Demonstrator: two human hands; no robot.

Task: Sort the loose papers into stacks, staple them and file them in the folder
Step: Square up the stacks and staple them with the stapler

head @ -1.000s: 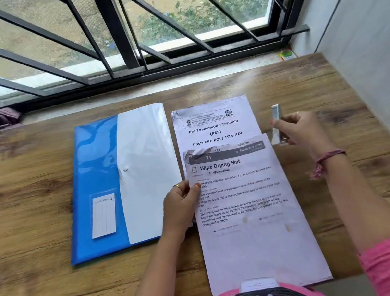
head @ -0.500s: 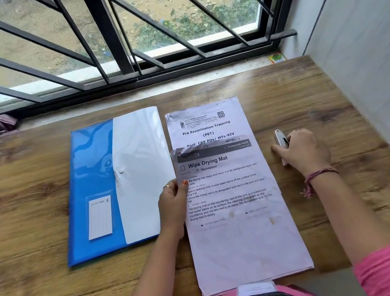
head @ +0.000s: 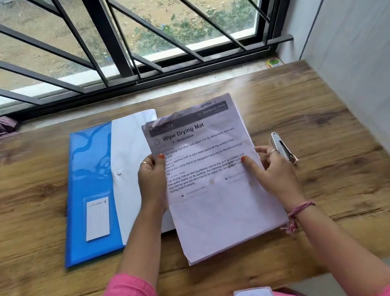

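Now papers [head: 216, 183] lifted, stapler [head: 283, 147] released.

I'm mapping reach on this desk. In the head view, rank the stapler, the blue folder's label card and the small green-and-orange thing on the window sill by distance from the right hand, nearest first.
1. Stapler: on the table just right of the right hand, beside its fingers.
2. Label card: far left, on the blue folder, beyond the paper stack.
3. Green-and-orange thing: on the sill's right end, about as far; too close to call against the card.
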